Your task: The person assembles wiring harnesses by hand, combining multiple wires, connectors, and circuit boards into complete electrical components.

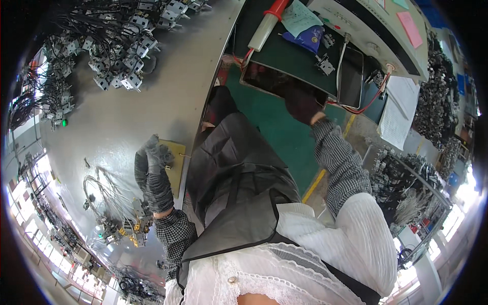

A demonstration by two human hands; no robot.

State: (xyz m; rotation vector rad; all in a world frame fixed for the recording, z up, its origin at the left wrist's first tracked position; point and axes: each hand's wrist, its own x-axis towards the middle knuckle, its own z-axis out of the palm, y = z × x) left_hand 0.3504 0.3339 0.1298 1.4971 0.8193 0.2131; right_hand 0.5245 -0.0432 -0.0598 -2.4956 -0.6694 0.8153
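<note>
My left hand, in a grey glove, is over the metal bench at the left edge of a yellowish plate. Its fingers are bunched together; what lies in them, if anything, cannot be made out. A small pin sticks out of the plate's right side. My right hand, in a dark glove, reaches forward to the front edge of the dark tabletop, by a dark framed opening. Shadow hides its fingers. Left of my left hand lies a bundle of pale wires, with small brass-coloured parts close by.
Metal switch-like parts with black cables pile up on the far left bench. The dark tabletop holds a red-and-white probe, a blue pouch, a small metal part and a tester box. Papers hang at right.
</note>
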